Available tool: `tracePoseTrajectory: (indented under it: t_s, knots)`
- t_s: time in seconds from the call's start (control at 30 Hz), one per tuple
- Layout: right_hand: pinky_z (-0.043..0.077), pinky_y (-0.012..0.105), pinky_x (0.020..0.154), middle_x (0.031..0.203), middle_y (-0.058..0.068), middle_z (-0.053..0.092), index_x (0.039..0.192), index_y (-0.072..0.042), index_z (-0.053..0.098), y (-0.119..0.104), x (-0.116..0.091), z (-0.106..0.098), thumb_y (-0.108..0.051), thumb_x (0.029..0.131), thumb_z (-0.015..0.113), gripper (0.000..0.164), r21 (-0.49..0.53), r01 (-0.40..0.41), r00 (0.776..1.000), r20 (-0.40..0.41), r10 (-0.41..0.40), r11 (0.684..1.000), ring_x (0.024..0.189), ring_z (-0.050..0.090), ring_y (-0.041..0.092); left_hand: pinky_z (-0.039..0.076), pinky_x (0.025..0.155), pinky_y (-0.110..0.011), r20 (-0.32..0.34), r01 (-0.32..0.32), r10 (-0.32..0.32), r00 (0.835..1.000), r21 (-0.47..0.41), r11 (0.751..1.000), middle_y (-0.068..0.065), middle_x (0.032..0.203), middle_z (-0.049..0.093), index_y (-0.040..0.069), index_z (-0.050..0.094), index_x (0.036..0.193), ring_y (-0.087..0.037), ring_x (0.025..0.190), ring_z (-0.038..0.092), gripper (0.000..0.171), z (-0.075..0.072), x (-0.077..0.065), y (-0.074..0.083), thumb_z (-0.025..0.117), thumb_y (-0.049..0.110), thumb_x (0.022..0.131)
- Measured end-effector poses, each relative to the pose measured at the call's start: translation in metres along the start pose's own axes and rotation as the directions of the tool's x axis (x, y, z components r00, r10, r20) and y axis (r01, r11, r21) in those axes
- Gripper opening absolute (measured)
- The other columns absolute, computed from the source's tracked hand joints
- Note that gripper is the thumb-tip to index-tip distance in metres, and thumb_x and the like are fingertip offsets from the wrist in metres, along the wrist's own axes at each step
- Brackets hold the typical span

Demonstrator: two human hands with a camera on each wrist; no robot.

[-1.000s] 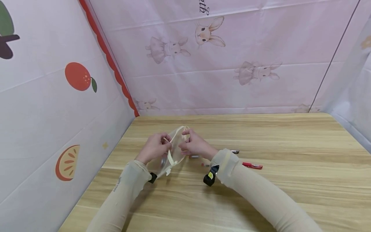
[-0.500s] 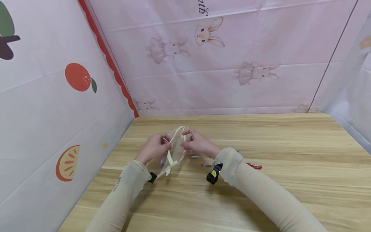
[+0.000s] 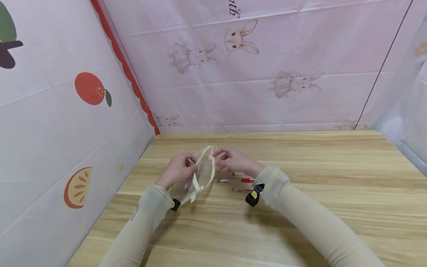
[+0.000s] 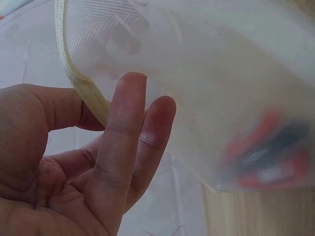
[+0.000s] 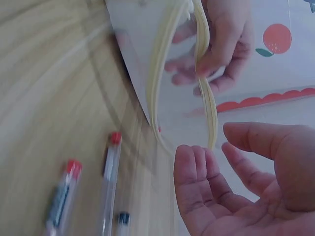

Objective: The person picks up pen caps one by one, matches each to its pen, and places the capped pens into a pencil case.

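My left hand pinches the cream edging of a see-through mesh zip pouch, whose mouth gapes toward the right. In the left wrist view, thumb and fingers hold the zipper edge, and blurred red and dark items show through the mesh at the pouch's bottom. My right hand is just right of the mouth, its fingertips close to the far rim. The right wrist view shows its fingers relaxed and bent a little, with nothing between them and the thumb.
Beneath and beside my right hand, a red pen, another red pen and a dark-tipped pen lie on the wooden table. Printed cloth walls enclose the table at the back and left.
My right hand has drawn back to the right from the pouch's mouth, uncovering more of the rim and the pens' tips. My left hand and the pouch stay in place.
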State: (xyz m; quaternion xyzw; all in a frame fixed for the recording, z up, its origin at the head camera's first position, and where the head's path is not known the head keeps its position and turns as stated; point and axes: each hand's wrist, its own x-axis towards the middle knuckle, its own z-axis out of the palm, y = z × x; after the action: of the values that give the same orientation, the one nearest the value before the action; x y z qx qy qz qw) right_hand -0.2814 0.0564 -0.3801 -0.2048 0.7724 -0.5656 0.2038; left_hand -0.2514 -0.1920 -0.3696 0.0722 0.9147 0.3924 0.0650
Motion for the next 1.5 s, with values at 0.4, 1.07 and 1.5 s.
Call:
tracePoseTrajectory:
  t_s: [0.4,1.07,1.5]
  knots:
    - [0.060,0.051,0.100,0.132,0.026,0.061,0.139,-0.005,0.063,0.016,-0.007,-0.034,-0.003,0.104,0.061,0.035,-0.100,0.011,1.000,0.014,-0.010,0.995,0.118,0.063,0.034,0.061,0.063,-0.032,-0.006,-0.021,0.021,1.000,-0.014,1.000,-0.013,0.090,0.073,-0.002,0.070,0.113,-0.017,0.067,0.067,0.020,0.001,-0.001,-0.002,0.066,0.006,0.095]
    - [0.056,0.051,0.105,0.130,0.026,0.070,0.129,0.001,0.070,0.034,-0.025,-0.077,0.008,0.098,0.055,0.035,-0.459,0.134,0.988,0.135,-0.080,0.878,0.121,0.067,0.039,0.062,0.062,-0.032,0.003,0.002,-0.002,1.000,-0.014,1.000,-0.014,0.092,0.073,0.000,0.070,0.113,-0.018,0.067,0.068,0.019,0.003,-0.001,-0.002,0.067,0.005,0.095]
    - [0.058,0.043,0.094,0.122,0.023,0.072,0.128,-0.001,0.071,0.046,-0.038,-0.097,0.005,0.098,0.058,0.033,-0.506,0.137,0.982,0.183,-0.049,0.852,0.114,0.069,0.036,0.058,0.057,-0.029,0.013,0.013,-0.013,1.000,-0.019,1.000,-0.011,0.090,0.072,0.003,0.070,0.111,-0.019,0.063,0.068,0.016,0.004,0.000,-0.002,0.067,0.006,0.095]
